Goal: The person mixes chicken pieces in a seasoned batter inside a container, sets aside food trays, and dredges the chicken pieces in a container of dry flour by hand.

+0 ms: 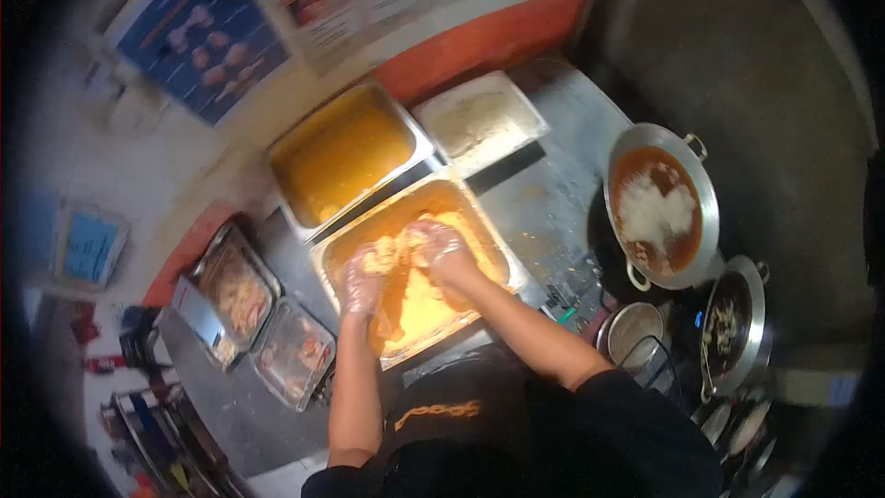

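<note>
Looking down at a metal tray [490, 224] of yellow-orange floury coating [419, 306], pretty much mid-worktop [562, 166]. In the tray toward 9 o'clock, plastic-gloved left hand [361, 278], curled round a crumbly coated lump [379, 257], so a fairly narrow grip there. Toward 1 o'clock, right hand [441, 249], also gloved in clear plastic, bent in over the coating. Kinda blurry though, so can't tell if wide or closed on anything. As for the lump: within the tray, around 10 o'clock from its middle.

Going round from the tray now. At 11 o'clock, right beside it, a deep pan [367, 195] of orange-yellow liquid. At 1, a shallower pan [505, 155] of pale powder. Out near 3, a big wok [710, 212] of reddish-brown liquid with pale froth on top. Between 3 and 4, farther out, a darker wok [758, 314] with small bits in it. Over at 9, a tray of raw-looking pieces [244, 300], plus 1 more batch [295, 350] at 8. At 6, a black apron [461, 415] with orange lettering.
</note>
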A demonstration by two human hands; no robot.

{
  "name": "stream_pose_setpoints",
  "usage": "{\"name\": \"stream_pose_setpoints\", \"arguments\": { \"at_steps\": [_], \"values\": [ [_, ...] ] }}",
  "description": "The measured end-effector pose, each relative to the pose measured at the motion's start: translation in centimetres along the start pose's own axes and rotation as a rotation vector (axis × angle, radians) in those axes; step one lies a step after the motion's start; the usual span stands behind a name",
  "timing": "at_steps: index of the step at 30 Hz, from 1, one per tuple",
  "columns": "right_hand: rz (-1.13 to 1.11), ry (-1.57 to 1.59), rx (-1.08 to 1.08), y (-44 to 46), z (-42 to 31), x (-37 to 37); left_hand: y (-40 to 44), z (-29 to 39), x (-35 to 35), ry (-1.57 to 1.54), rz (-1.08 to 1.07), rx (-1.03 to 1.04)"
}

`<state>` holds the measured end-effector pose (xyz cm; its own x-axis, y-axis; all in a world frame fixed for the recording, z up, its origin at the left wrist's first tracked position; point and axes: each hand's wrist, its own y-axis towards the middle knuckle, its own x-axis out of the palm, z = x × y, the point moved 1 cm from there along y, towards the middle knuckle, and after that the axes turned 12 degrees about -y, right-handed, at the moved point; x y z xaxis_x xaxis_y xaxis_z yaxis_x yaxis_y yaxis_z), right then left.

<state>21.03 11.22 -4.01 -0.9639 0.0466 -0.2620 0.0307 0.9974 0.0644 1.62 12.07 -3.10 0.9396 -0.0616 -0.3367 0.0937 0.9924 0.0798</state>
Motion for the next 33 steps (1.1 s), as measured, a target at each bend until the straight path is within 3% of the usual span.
{"name": "stream_pose_setpoints", "arguments": {
  "at_steps": [1, 3, 6, 8, 9, 11, 15, 17, 19, 20, 21, 24, 26, 27, 29, 31, 33],
  "values": [
    [0.001, 0.02, -0.04, 0.1, 0.3, -0.3, 0.0, 2.7, -0.2, 0.065, -0.054, -0.061],
    [0.078, -0.415, -0.038, 0.3, -2.1, -2.0, 0.1, 4.1, -0.1, 0.133, -0.081, -0.143],
    [0.143, -0.467, 0.075, 2.6, 0.7, -2.0, 0.5, 1.4, 0.7, 0.008, -0.071, -0.038],
    [-0.165, -0.908, 0.382, 4.3, 1.3, -1.8, 0.7, -0.6, 1.0, 0.103, -0.044, -0.07],
    [-0.171, -0.909, 0.375, 4.4, 1.6, -1.3, 0.9, -0.2, 1.1, 0.104, -0.037, -0.072],
    [-0.186, -0.848, 0.351, 4.5, 2.1, -0.3, 1.2, 0.3, 1.7, 0.354, -0.037, -0.36],
    [-0.229, -0.82, 0.318, 4.5, 0.4, 1.8, 2.0, -2.2, 3.5, 0.442, -0.084, -0.364],
    [-0.302, -0.251, 0.494, 4.3, 3.4, 3.0, 2.3, -0.8, 3.2, 0.058, -0.131, -0.489],
    [-0.289, -0.172, 0.479, 3.6, 1.2, 2.8, 2.2, -1.6, 3.2, 0.082, -0.134, -0.418],
    [-0.27, -0.092, 0.467, 3.3, -0.3, 2.5, 2.1, -2.4, 3.1, -0.138, -0.196, -0.508],
    [-0.275, -0.092, 0.474, 3.2, -1.2, 2.2, 1.8, -3.0, 3.2, -0.36, -0.258, -0.599],
    [-0.321, -0.127, 0.348, 3.3, -1.4, 1.9, 1.0, 3.5, 2.7, -0.521, -0.162, -0.641],
    [-0.18, -0.789, -0.108, 3.5, 0.1, 2.2, 0.5, 2.3, 3.2, -0.632, -0.155, -0.666],
    [-0.181, -0.789, -0.107, 3.3, -0.4, 1.9, 0.3, 1.9, 3.2, -0.741, -0.147, -0.683],
    [-0.152, -0.652, 0.135, 2.8, -2.1, 0.9, 0.0, 1.8, 3.1, -0.709, -0.13, -0.66],
    [-0.154, -0.534, 0.084, 2.6, -0.9, 0.5, -0.2, 1.9, 2.7, -0.678, -0.114, -0.638],
    [-0.158, -0.415, 0.037, 2.0, -0.5, -0.2, -0.5, 2.0, 2.0, -0.14, -0.161, -0.321]
  ]
}}
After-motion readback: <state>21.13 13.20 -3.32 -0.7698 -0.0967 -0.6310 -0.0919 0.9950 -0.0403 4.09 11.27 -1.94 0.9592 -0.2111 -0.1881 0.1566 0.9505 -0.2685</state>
